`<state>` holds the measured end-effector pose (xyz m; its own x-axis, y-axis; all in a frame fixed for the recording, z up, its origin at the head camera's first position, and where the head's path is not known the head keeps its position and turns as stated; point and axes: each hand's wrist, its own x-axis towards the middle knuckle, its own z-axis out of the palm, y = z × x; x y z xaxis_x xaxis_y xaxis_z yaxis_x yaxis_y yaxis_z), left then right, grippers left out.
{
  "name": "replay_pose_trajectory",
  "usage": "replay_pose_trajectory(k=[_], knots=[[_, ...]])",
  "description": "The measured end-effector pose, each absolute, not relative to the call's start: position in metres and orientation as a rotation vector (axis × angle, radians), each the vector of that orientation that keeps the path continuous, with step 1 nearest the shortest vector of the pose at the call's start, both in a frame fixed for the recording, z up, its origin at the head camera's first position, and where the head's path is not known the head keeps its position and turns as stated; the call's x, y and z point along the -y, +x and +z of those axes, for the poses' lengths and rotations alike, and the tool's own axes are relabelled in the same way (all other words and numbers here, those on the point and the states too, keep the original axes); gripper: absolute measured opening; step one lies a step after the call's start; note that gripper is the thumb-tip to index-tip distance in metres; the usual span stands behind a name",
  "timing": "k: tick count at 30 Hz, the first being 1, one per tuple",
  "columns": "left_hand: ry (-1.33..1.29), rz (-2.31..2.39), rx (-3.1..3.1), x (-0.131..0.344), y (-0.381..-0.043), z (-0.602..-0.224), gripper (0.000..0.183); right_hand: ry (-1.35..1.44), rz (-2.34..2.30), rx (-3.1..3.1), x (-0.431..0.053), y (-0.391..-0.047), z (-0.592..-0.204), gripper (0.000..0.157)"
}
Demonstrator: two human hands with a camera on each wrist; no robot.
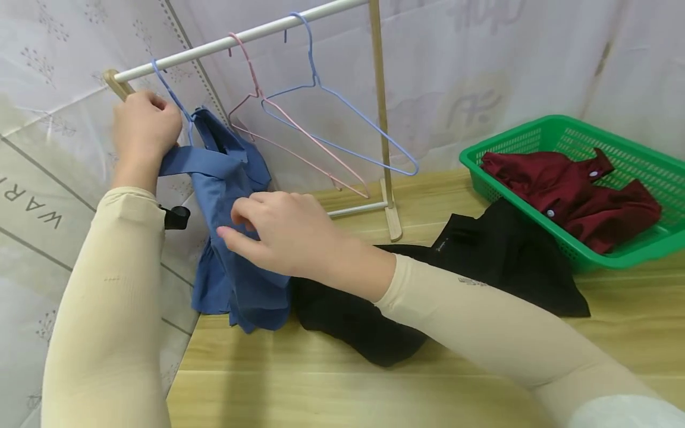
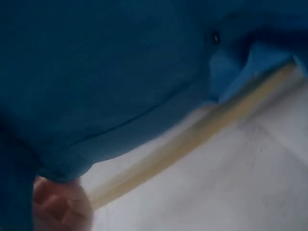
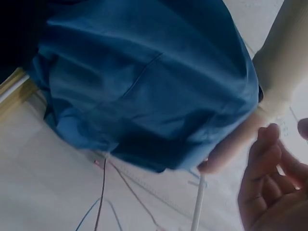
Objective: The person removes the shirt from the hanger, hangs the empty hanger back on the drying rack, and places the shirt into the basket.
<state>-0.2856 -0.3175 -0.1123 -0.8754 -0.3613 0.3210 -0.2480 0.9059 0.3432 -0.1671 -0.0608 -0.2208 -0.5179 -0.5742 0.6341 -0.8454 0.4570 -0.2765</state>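
A blue shirt [image 1: 230, 178] hangs at the left end of the rack, on a blue wire hanger [image 1: 172, 95] that hooks over the white bar. Up by the bar, my left hand [image 1: 143, 128] grips the edge of the shirt beside the hanger. Its fingertips [image 2: 62, 204] show at the hem of the cloth in the left wrist view. Lower down, my right hand [image 1: 291, 235] is in front of the shirt, fingers loosely bent and thumb held out. In the right wrist view that hand [image 3: 276, 187] is apart from the blue cloth and holds nothing.
A pink hanger [image 1: 299, 128] and another blue hanger [image 1: 348, 107] hang bare along the rack bar [image 1: 235, 43]. Black clothing [image 1: 497, 255] lies on the wooden table [image 1: 299, 386] below. At the right, a green basket [image 1: 621, 258] holds a dark red shirt [image 1: 562, 184].
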Motion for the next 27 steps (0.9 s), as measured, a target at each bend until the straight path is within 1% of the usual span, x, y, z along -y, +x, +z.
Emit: replay_pose_trajectory(k=[3, 8, 10, 12, 15, 18, 25, 27], knots=[[0.494, -0.68, 2.689, 0.321, -0.289, -0.118, 0.049, 1.179, 0.725, 2.414, 0.074, -0.167, -0.216, 0.035], [0.462, -0.978, 2.633, 0.323, -0.292, -0.129, 0.03, 1.123, 0.557, 2.557, 0.089, -0.172, -0.214, 0.043], [0.473, -0.99, 2.64, 0.323, -0.294, -0.133, 0.028, 1.087, 0.512, 2.598, 0.093, -0.175, -0.215, 0.045], [0.48, -0.943, 2.665, 0.321, -0.296, -0.138, 0.03, 1.063, 0.504, 2.631, 0.096, -0.179, -0.217, 0.047], [0.456, -0.863, 2.697, 0.318, -0.299, -0.145, 0.04, 1.059, 0.558, 2.668, 0.098, -0.184, -0.218, 0.049], [0.432, -0.835, 2.707, 0.315, -0.3, -0.148, 0.045, 1.072, 0.613, 2.665, 0.1, -0.188, -0.217, 0.048], [0.46, -0.848, 2.746, 0.312, -0.299, -0.146, 0.048, 1.031, 0.689, 2.71, 0.103, -0.203, -0.212, 0.033], [0.461, -0.832, 2.763, 0.311, -0.299, -0.146, 0.049, 1.004, 0.712, 2.741, 0.103, -0.208, -0.211, 0.031]])
